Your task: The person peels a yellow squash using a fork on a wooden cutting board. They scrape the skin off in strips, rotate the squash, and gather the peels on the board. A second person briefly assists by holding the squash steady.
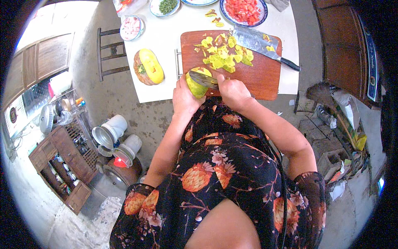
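My left hand [186, 98] grips a piece of pumpkin [195, 88], its surface yellow-green, at the near left edge of the cutting board. My right hand [233, 92] is closed on a flat metal tool with dark stripes [203, 79], which lies against the pumpkin piece; its handle is hidden in my fingers. On the brown wooden cutting board [257, 81] lies a heap of yellow-green peelings [224, 54]. A cleaver [255, 40] rests across the board's far right, black handle over the edge. Left of the board, a pumpkin half [150, 67] sits cut side showing.
The white table [166, 37] also bears a plate of diced red pieces [244, 11], a plate of chopped green pieces [166, 6] and a bowl of pale pink pieces [132, 28]. A wooden chair [112, 54] stands left. Buckets [112, 128] and a broom [321, 93] are on the floor.
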`<state>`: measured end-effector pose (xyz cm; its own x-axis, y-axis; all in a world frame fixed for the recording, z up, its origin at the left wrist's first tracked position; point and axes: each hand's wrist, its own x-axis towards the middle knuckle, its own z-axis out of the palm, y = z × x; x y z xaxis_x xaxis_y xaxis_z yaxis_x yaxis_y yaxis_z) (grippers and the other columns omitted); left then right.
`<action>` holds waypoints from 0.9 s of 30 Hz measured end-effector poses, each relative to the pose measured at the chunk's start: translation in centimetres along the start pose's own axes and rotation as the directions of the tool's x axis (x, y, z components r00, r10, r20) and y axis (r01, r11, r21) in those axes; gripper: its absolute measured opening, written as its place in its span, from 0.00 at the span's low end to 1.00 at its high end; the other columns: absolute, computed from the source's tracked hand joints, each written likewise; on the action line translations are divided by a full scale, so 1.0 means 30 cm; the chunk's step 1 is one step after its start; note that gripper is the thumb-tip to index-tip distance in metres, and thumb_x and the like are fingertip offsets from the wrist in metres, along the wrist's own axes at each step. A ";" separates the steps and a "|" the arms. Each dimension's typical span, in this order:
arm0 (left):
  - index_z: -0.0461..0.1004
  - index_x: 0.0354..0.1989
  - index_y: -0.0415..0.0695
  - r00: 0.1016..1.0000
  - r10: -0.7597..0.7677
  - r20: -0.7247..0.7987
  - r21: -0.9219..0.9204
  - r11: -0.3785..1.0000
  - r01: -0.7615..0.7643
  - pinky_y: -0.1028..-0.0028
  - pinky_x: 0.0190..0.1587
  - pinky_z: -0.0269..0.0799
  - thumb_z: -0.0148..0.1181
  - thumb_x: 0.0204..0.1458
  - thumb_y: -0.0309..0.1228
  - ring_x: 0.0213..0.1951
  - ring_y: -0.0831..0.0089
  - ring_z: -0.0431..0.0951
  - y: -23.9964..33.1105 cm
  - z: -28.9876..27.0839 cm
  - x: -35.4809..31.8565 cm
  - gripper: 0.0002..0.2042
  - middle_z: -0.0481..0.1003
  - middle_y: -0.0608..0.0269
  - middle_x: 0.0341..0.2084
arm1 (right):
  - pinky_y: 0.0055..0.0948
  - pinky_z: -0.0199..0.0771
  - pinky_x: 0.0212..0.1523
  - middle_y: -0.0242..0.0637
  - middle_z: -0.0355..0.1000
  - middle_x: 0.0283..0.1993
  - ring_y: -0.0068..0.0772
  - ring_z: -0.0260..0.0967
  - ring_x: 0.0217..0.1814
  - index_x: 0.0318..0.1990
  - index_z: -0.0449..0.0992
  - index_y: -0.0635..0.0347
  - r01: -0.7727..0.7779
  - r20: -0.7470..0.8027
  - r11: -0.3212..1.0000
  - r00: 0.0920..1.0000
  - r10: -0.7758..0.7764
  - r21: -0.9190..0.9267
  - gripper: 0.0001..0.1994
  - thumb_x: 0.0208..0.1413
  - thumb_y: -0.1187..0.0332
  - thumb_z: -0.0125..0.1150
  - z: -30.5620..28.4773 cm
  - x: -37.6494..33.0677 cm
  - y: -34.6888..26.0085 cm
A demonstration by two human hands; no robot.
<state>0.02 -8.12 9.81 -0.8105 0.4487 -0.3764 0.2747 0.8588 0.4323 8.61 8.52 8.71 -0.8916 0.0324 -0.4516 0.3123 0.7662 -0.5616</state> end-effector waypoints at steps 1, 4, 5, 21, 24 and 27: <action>0.61 0.58 0.37 1.000 -0.023 0.015 0.005 1.000 0.023 0.60 0.53 0.71 0.78 0.26 0.34 0.50 0.50 0.74 0.011 -0.015 0.010 0.46 0.72 0.46 0.48 | 0.48 0.78 0.33 0.54 0.76 0.30 0.55 0.77 0.34 0.41 0.63 0.66 -0.003 0.007 1.000 1.000 0.003 0.008 0.09 0.53 0.75 0.51 -0.003 0.007 0.000; 0.63 0.56 0.38 0.998 -0.052 0.030 -0.009 0.999 0.053 0.61 0.51 0.72 0.77 0.26 0.34 0.48 0.51 0.76 -0.008 -0.019 0.019 0.43 0.74 0.47 0.45 | 0.49 0.78 0.35 0.55 0.76 0.31 0.55 0.77 0.35 0.42 0.64 0.66 -0.031 0.023 0.999 0.999 0.031 0.021 0.09 0.54 0.75 0.50 0.013 0.044 -0.016; 0.64 0.56 0.38 0.998 -0.056 0.029 -0.018 0.998 0.057 0.61 0.51 0.73 0.77 0.26 0.34 0.48 0.51 0.76 -0.018 -0.018 0.022 0.42 0.74 0.47 0.45 | 0.49 0.78 0.36 0.55 0.76 0.32 0.56 0.77 0.36 0.42 0.64 0.67 -0.042 0.028 0.999 0.999 0.042 0.024 0.09 0.55 0.75 0.49 0.024 0.063 -0.027; 0.60 0.56 0.36 0.984 0.124 -0.127 0.002 0.992 -0.124 0.57 0.45 0.70 0.70 0.30 0.26 0.43 0.47 0.73 -0.089 0.045 0.008 0.38 0.70 0.44 0.44 | 0.46 0.78 0.31 0.52 0.75 0.27 0.54 0.77 0.31 0.40 0.64 0.66 0.049 -0.022 0.996 0.998 -0.051 -0.074 0.11 0.48 0.77 0.54 -0.008 0.074 -0.024; 0.60 0.56 0.34 0.984 0.146 -0.104 0.034 0.989 -0.143 0.58 0.47 0.70 0.70 0.29 0.26 0.43 0.47 0.73 -0.085 0.038 0.014 0.39 0.70 0.45 0.45 | 0.46 0.78 0.31 0.52 0.75 0.26 0.54 0.77 0.31 0.40 0.63 0.66 0.038 0.026 0.996 0.999 -0.036 -0.081 0.12 0.48 0.77 0.55 -0.012 0.050 -0.029; 0.60 0.57 0.34 0.980 0.176 -0.096 0.078 0.982 -0.169 0.57 0.47 0.71 0.71 0.29 0.27 0.43 0.47 0.73 -0.090 0.026 0.013 0.41 0.71 0.44 0.45 | 0.48 0.76 0.32 0.55 0.74 0.27 0.57 0.76 0.32 0.41 0.62 0.67 0.030 0.050 0.999 0.998 -0.028 -0.043 0.12 0.48 0.78 0.53 -0.011 0.047 -0.025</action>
<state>-0.63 -10.06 7.86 -0.7952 0.5674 -0.2137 0.4476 0.7871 0.4244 7.02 8.22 8.73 -0.8826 -0.0209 -0.4697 0.2712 0.7934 -0.5449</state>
